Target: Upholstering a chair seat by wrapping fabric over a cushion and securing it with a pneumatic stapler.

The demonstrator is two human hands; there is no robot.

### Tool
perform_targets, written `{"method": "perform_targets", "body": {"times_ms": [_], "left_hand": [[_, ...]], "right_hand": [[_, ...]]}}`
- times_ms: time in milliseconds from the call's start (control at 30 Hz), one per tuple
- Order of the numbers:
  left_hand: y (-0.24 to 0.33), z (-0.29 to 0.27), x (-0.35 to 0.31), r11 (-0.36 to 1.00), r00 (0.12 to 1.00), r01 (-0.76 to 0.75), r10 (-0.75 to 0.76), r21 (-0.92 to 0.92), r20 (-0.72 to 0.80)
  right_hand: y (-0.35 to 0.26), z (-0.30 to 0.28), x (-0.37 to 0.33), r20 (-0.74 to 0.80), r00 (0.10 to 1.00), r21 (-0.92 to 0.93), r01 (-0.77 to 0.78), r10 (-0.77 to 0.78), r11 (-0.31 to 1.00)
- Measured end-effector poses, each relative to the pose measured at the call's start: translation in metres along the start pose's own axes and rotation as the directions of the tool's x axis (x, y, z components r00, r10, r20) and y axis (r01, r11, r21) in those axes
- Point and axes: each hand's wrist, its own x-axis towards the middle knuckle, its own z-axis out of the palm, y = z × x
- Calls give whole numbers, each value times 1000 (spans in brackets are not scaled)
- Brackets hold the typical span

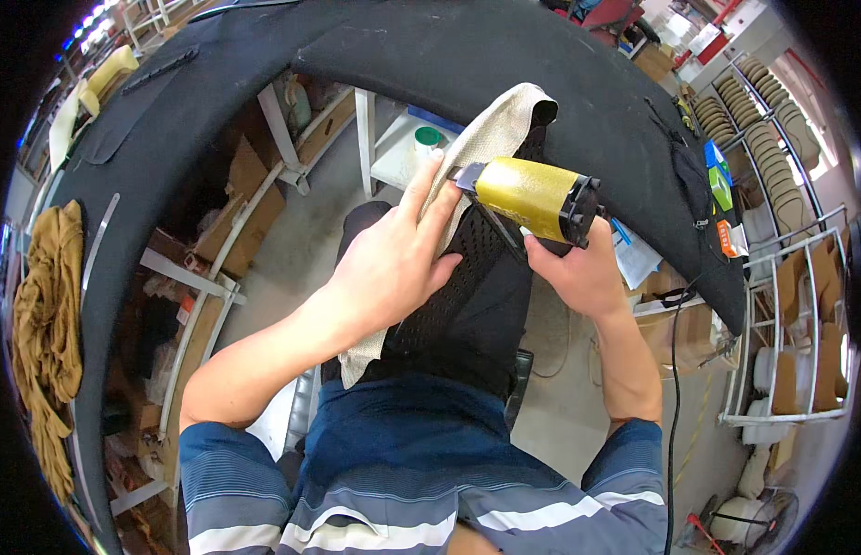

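Black-covered bench (pixel 393 55) is seen swept across the top and down both sides by the lens. Grey floor (pixel 565 416) is exposed right of the lap, where open room is left beside the forearm. Black perforated panel (pixel 417 324) is laid over the lap; contact with the bench edge cannot be told. Beige fabric strip (pixel 477 129) is run along the panel's left edge. Gold-bodied tool (pixel 528 199) is grasped by the right hand (pixel 578 273), nose at the strip. Left hand (pixel 389 264) is laid extended on the strip, fingertips just beside the nose.
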Motion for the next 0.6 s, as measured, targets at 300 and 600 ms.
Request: {"method": "perform_targets", "body": {"times_ms": [300, 600], "left_hand": [[0, -1, 2, 1000, 1000, 11, -11, -16, 6], [1, 2, 1, 1000, 1000, 7, -7, -14, 2]], "right_hand": [[1, 2, 1, -28, 999, 17, 32, -31, 999], [1, 0, 3, -20, 995, 50, 102, -101, 993]]}}
